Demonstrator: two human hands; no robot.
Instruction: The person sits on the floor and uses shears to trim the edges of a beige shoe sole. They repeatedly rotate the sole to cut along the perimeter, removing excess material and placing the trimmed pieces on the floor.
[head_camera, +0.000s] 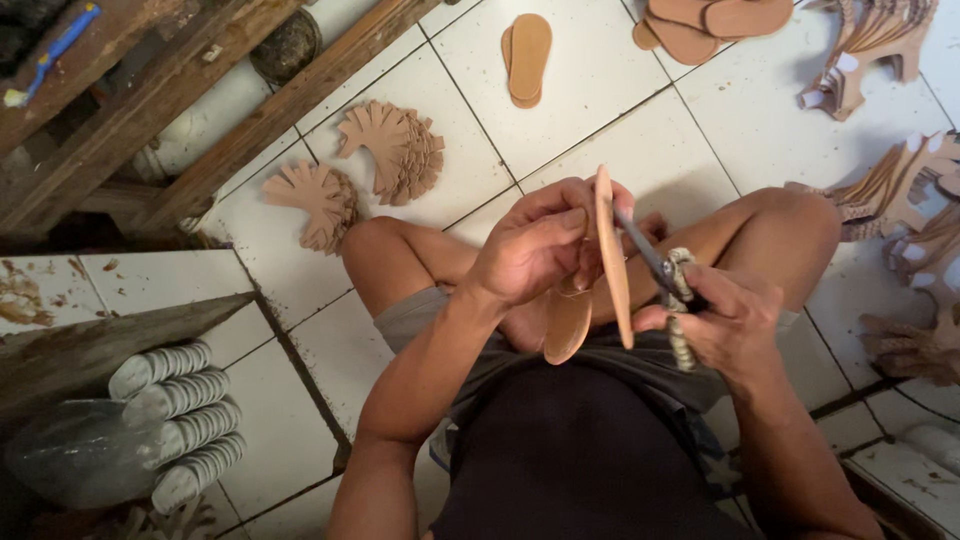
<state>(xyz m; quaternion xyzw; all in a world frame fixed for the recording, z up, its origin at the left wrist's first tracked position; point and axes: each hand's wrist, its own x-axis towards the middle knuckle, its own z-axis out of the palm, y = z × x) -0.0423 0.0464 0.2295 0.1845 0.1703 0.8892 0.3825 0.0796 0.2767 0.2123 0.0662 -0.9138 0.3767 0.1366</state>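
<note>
My left hand grips a thin tan shoe insole held on edge, upright over my lap. My right hand is closed on a knife whose handle is wrapped in cord; its dark blade meets the insole's edge near the middle. A second tan insole lies on my thigh just below the left hand. I sit on the white tiled floor with knees bent.
Two fanned piles of cut tan pieces lie on the tiles ahead. Stacked insoles and more insoles sit further off. Shoe heels and strap parts crowd the right. Stacked grey soles and wooden beams are left.
</note>
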